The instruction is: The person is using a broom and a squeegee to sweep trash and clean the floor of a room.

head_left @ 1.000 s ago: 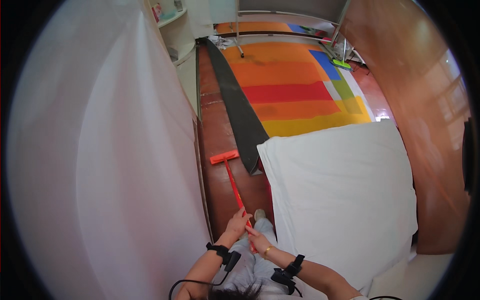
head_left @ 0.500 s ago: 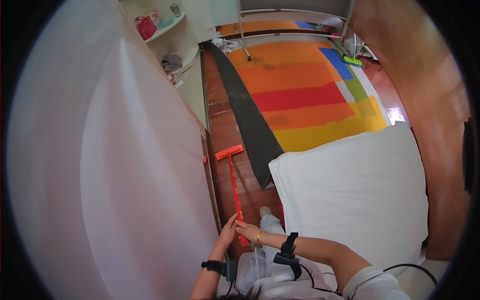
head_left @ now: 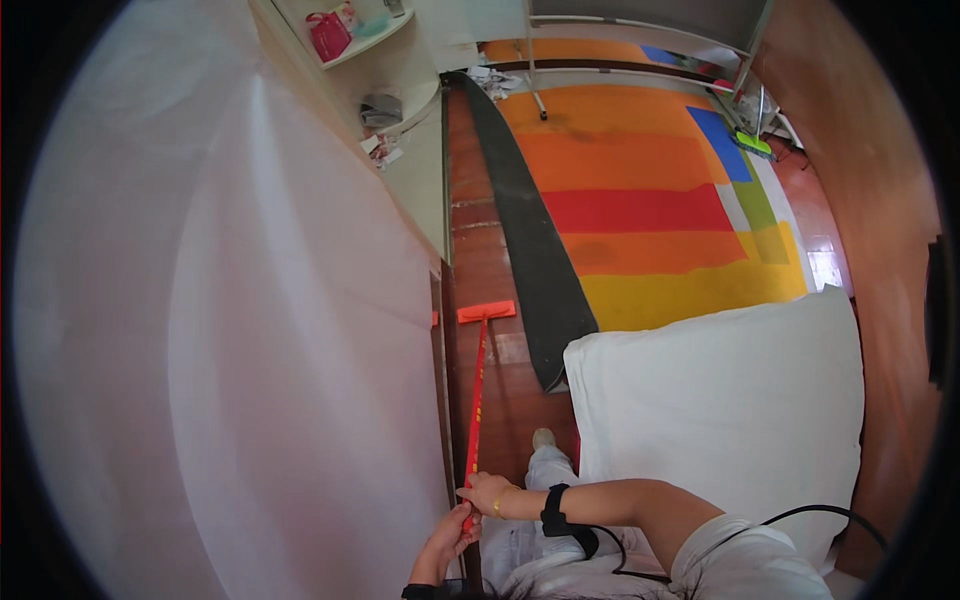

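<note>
Head view: floor (head_left: pixel 480 262) wiping seems underway, red mop (head_left: pixel 478 390) clasped by left fingers (head_left: pixel 457 516) and right fingers (head_left: pixel 480 487), rug (head_left: pixel 640 210) clearance needed next.

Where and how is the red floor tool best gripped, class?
Probably the near end of the handle, from the person's side, right hand ahead of left hand: slim and straight, it runs toward the person; the wide head lies at the far end.
</note>
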Available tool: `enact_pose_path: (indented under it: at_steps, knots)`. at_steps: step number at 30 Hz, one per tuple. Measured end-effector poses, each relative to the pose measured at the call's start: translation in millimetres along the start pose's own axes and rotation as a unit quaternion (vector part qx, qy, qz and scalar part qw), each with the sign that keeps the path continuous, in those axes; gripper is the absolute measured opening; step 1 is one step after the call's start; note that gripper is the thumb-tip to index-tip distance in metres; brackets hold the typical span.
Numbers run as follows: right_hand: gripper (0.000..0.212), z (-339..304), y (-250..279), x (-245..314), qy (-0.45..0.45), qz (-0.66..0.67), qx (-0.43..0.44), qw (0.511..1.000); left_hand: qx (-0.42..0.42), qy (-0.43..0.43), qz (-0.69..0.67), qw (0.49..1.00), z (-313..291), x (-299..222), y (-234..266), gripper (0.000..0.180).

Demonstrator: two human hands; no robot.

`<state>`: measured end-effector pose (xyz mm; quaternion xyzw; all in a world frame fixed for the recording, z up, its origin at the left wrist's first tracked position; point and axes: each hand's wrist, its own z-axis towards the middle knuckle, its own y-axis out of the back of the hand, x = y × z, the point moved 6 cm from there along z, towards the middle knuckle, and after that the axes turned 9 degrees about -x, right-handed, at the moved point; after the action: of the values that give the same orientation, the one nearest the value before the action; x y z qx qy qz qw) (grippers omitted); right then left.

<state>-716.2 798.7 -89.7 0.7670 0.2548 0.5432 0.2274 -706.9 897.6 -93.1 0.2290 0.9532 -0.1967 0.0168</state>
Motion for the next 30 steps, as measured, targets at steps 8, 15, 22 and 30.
enact_pose_path:
  at_steps: [8,15,22,30]
  knots:
    - [0.024,41.0,75.6,-38.3,0.035,-0.120,-0.182,0.975,-0.073,-0.067,-0.010,0.995,19.7,-77.1,-59.4,0.019]
    - [0.017,21.6,72.5,-24.5,0.073,-0.105,-0.152,0.980,-0.080,-0.006,0.024,0.996,0.1,-59.3,-63.4,0.018]
    - [0.018,49.8,96.0,-51.9,-0.028,-0.107,-0.170,0.979,-0.039,-0.060,0.070,0.995,39.2,-98.2,-81.1,0.018]
    - [0.016,88.4,130.2,-61.7,-0.040,-0.104,-0.178,0.978,-0.041,-0.057,0.040,0.997,34.3,-150.3,-103.7,0.020]
